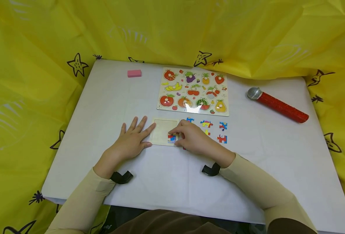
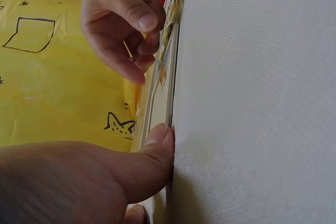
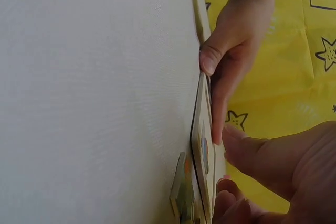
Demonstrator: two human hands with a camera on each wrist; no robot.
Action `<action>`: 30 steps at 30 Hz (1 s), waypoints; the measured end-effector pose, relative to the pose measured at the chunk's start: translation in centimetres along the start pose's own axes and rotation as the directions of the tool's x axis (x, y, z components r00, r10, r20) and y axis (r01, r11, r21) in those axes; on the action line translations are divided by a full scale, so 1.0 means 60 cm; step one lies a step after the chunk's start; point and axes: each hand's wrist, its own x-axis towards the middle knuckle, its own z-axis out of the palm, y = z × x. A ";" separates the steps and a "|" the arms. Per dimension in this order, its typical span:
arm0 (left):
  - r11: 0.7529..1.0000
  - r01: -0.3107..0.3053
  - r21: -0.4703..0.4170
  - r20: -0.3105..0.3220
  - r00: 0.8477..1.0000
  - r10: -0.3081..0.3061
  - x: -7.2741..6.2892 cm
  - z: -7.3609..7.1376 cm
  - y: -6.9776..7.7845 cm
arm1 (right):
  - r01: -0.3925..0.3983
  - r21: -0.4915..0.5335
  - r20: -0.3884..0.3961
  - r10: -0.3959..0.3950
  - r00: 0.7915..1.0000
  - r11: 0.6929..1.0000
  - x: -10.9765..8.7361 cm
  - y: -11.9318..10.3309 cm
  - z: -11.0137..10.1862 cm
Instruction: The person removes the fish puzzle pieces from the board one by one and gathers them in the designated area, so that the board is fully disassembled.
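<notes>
A small pale wooden puzzle tray lies flat on the table. One blue-and-red jigsaw piece lies in its lower right part. My left hand is spread on the table, thumb and index fingertip touching the tray's left edge. Over the tray's right side is my right hand, thumb and bent fingers parted around the piece. In the left wrist view, the right hand is raised above the tray, and I see nothing pinched. Several loose jigsaw pieces lie to the right, some partly hidden by that hand.
Behind the tray lies a fruit peg puzzle board. A pink block sits at the back left, and a red microphone lies at the right. Yellow cloth hangs around the white table.
</notes>
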 end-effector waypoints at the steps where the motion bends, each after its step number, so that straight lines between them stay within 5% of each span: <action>1: 1.000 0.002 0.000 0.002 1.000 -0.002 0.000 0.000 0.000 | 0.005 -0.008 0.006 -0.005 1.000 1.000 0.004 -0.002 0.002; 10: 1.000 0.006 0.001 0.003 1.000 -0.006 -0.001 -0.001 0.003 | -0.029 -0.119 0.029 0.033 0.999 0.992 0.019 -0.016 0.013; 30: 1.000 -0.003 0.000 -0.006 1.000 0.003 0.001 0.001 -0.001 | -0.018 -0.149 0.018 0.021 1.000 0.989 0.020 -0.020 0.018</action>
